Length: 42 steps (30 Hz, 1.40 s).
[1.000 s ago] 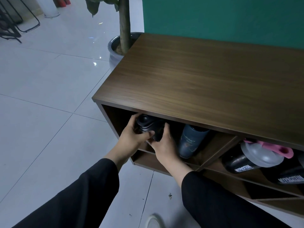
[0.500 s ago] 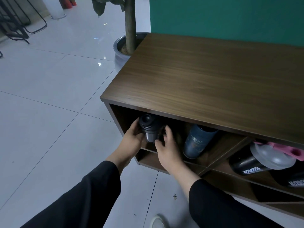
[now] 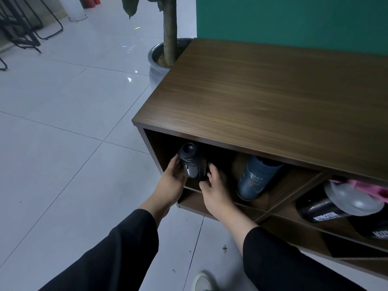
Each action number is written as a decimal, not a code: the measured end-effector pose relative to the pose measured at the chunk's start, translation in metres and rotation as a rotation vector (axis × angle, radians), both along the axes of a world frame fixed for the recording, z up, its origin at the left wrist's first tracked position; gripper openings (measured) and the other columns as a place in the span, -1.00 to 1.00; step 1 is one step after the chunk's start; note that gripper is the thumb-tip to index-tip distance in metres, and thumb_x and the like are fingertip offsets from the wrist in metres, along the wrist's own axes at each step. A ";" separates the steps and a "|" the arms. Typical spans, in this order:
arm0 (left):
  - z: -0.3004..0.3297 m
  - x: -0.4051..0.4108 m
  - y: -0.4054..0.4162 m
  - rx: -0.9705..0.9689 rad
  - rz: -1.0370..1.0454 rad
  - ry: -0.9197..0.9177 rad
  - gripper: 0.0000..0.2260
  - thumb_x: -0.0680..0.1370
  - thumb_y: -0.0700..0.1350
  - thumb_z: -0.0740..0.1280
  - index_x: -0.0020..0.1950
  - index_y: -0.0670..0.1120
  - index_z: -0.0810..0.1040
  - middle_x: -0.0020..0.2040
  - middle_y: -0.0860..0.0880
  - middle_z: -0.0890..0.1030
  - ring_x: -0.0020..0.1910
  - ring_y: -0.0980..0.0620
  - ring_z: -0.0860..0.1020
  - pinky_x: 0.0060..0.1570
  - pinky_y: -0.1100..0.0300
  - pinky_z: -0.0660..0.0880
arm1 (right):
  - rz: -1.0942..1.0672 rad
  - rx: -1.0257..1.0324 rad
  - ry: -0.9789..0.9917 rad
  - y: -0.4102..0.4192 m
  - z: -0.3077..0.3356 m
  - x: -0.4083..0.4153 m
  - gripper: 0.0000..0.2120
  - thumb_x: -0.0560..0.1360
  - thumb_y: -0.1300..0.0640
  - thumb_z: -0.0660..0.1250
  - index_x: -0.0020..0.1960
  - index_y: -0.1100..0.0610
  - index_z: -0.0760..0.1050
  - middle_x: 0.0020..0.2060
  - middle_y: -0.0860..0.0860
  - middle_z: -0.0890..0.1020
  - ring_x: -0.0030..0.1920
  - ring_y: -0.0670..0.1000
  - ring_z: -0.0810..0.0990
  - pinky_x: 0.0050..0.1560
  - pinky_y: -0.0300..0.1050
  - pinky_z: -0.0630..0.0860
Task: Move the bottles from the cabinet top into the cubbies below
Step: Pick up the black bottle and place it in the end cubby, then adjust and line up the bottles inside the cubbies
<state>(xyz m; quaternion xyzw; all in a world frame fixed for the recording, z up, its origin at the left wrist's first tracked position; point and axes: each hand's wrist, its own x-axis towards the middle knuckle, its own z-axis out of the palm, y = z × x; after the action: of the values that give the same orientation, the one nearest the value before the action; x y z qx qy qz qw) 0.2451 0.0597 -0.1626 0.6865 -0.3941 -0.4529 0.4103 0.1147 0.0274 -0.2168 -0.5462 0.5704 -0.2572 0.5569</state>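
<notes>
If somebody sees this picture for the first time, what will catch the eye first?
First, the two hands: the left hand and right hand flank a black bottle standing in the leftmost upper cubby. Beside it leans a blue bottle. Above, the broad wooden cabinet top shows no bottles.

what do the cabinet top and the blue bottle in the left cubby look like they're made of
Cabinet top: dark brown wood or wood-look laminate, matte; straight printed-looking grain and a thin square edge suggest laminate board, not certain. Blue bottle: probably metal or hard plastic with a satin coat; it shows a soft sheen and faint printing, no see-through wall.
</notes>
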 end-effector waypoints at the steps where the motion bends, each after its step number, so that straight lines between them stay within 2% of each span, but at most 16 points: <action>1: -0.002 0.000 -0.001 0.012 0.010 -0.009 -0.45 0.60 -0.28 0.20 0.58 0.03 0.31 0.42 0.12 0.54 0.40 0.18 0.47 0.43 0.15 0.35 | 0.009 -0.002 0.013 -0.001 -0.002 -0.001 -0.19 0.31 -0.15 0.14 0.56 -0.12 0.10 0.54 0.04 0.28 0.53 0.06 0.27 0.51 0.12 0.26; 4: -0.010 -0.003 0.000 0.115 0.158 -0.063 -0.50 0.56 -0.14 0.22 0.52 0.02 0.37 0.35 0.06 0.59 0.33 0.02 0.54 0.29 0.09 0.47 | 0.004 0.005 -0.012 0.011 0.006 -0.008 -0.31 0.50 0.05 0.21 0.59 -0.03 0.08 0.53 0.01 0.28 0.52 0.01 0.28 0.49 -0.03 0.25; 7: -0.016 -0.018 0.017 0.224 0.240 -0.112 -0.76 0.54 -0.13 0.24 0.15 -0.01 0.61 0.10 -0.11 0.71 0.07 -0.15 0.65 -0.03 0.05 0.57 | -0.116 0.039 -0.118 0.037 0.001 -0.030 -0.59 0.61 0.24 0.23 0.44 0.05 0.36 0.30 -0.01 0.50 0.32 -0.03 0.49 0.35 -0.12 0.39; 9: -0.016 -0.035 0.028 0.243 0.161 -0.077 -0.76 0.49 -0.17 0.20 0.02 -0.01 0.64 0.02 -0.14 0.72 0.01 -0.15 0.69 0.02 -0.10 0.64 | -0.233 0.054 -0.142 0.059 -0.004 -0.050 -0.75 0.60 0.30 0.26 0.19 0.02 0.48 0.09 0.00 0.62 0.14 0.02 0.58 0.31 -0.02 0.49; 12: -0.006 -0.063 0.026 0.249 0.044 0.025 -0.75 0.58 -0.24 0.19 -0.04 0.04 0.61 0.01 -0.08 0.72 0.00 -0.06 0.69 0.09 -0.03 0.62 | -0.441 -0.051 -0.032 0.079 -0.003 -0.079 -0.73 0.56 0.35 0.30 0.16 0.05 0.50 -0.02 0.07 0.61 0.02 0.07 0.58 0.01 -0.36 0.49; 15: 0.007 -0.094 0.014 0.195 -0.042 0.073 -0.74 0.59 -0.20 0.22 0.20 0.02 0.58 0.22 -0.07 0.68 0.17 -0.05 0.64 0.26 -0.06 0.57 | -0.555 -0.126 0.040 0.071 0.000 -0.099 -0.52 0.54 0.37 0.30 0.43 0.20 0.31 0.29 0.15 0.50 0.20 0.09 0.52 0.14 -0.20 0.44; 18: 0.014 -0.119 0.008 0.194 -0.174 0.129 -0.51 0.58 -0.21 0.24 0.52 0.02 0.36 0.30 0.01 0.60 0.17 0.04 0.59 0.28 0.06 0.52 | -0.399 -0.205 0.158 0.054 0.011 -0.104 -0.37 0.57 0.41 0.24 0.56 0.12 0.13 0.42 0.09 0.39 0.34 0.05 0.45 0.36 -0.02 0.40; 20: 0.016 -0.129 0.005 0.170 -0.287 0.096 -0.42 0.49 -0.14 0.27 0.53 0.08 0.34 0.33 0.05 0.60 0.22 0.07 0.59 0.32 0.09 0.49 | -0.419 -0.245 0.132 0.038 0.018 -0.102 -0.58 0.66 0.25 0.16 0.47 -0.01 0.28 0.22 -0.05 0.54 0.14 -0.06 0.56 0.25 -0.10 0.45; 22: 0.015 -0.134 0.004 0.165 -0.311 0.103 -0.33 0.40 -0.08 0.29 0.53 0.10 0.32 0.30 0.09 0.61 0.28 0.06 0.59 0.37 0.09 0.46 | -0.477 -0.153 -0.062 0.029 0.028 -0.104 -0.78 0.68 0.03 0.09 0.21 -0.04 0.48 0.04 -0.09 0.61 -0.02 -0.11 0.59 0.01 -0.21 0.53; 24: 0.013 -0.136 0.003 0.158 -0.293 0.132 -0.30 0.40 -0.04 0.33 0.56 0.06 0.29 0.26 0.13 0.60 0.28 0.09 0.58 0.37 0.14 0.44 | -0.407 -0.122 -0.010 0.030 0.028 -0.103 -0.81 0.67 0.02 0.12 0.17 -0.03 0.49 0.10 -0.01 0.60 -0.02 -0.08 0.60 -0.06 -0.23 0.55; 26: 0.011 -0.136 -0.001 0.137 -0.303 0.147 -0.30 0.45 -0.04 0.37 0.58 0.04 0.26 0.31 0.13 0.60 0.32 0.11 0.57 0.42 0.11 0.41 | -0.243 -0.164 0.128 0.038 0.026 -0.110 -0.65 0.64 0.14 0.22 0.41 -0.02 0.34 0.16 -0.01 0.51 0.08 -0.04 0.53 0.07 -0.17 0.48; 28: 0.007 -0.136 -0.007 0.122 -0.316 0.141 -0.30 0.45 -0.06 0.38 0.59 0.04 0.28 0.36 0.08 0.60 0.34 0.08 0.57 0.44 0.01 0.43 | -0.219 -0.120 0.065 0.045 0.013 -0.115 -0.38 0.59 0.26 0.28 0.56 -0.02 0.14 0.22 -0.07 0.43 0.17 -0.08 0.43 0.20 -0.15 0.39; 30: 0.005 -0.135 -0.014 0.117 -0.310 0.105 -0.33 0.47 -0.11 0.36 0.58 -0.01 0.29 0.38 0.02 0.58 0.36 0.04 0.55 0.43 0.00 0.44 | -0.268 -0.063 -0.038 0.048 0.008 -0.118 -0.27 0.55 0.35 0.27 0.58 -0.04 0.07 0.28 -0.14 0.37 0.18 -0.17 0.40 0.22 -0.20 0.35; 34: -0.001 -0.134 -0.023 0.108 -0.234 0.128 -0.42 0.64 -0.28 0.27 0.63 -0.09 0.16 0.48 -0.05 0.48 0.37 0.01 0.52 0.27 0.15 0.45 | -0.250 -0.014 -0.027 0.052 0.005 -0.123 -0.25 0.53 0.36 0.21 0.59 -0.08 0.02 0.39 -0.15 0.29 0.34 -0.19 0.31 0.27 -0.26 0.27; 38: -0.012 -0.133 -0.009 0.145 -0.157 0.097 -0.64 0.67 -0.28 0.19 0.48 -0.14 0.35 0.40 -0.06 0.54 0.31 0.05 0.52 0.28 0.14 0.45 | -0.183 -0.007 -0.008 0.043 0.005 -0.126 -0.21 0.55 0.33 0.21 0.61 -0.06 -0.10 0.39 -0.18 0.23 0.35 -0.20 0.27 0.25 -0.29 0.24; 42: -0.014 -0.130 -0.005 0.142 -0.205 0.098 -0.59 0.68 -0.31 0.17 0.52 -0.08 0.36 0.32 0.02 0.54 0.27 0.12 0.49 0.21 0.21 0.40 | -0.188 0.010 -0.012 0.038 0.000 -0.125 -0.25 0.56 0.32 0.19 0.62 -0.03 -0.05 0.53 -0.09 0.23 0.42 -0.18 0.26 0.31 -0.28 0.20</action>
<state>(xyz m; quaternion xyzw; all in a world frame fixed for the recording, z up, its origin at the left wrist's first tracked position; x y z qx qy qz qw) 0.1148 0.0545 -0.1761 0.6471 -0.4087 -0.5522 0.3308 -0.0103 0.0652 -0.2171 -0.4858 0.6172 -0.3088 0.5364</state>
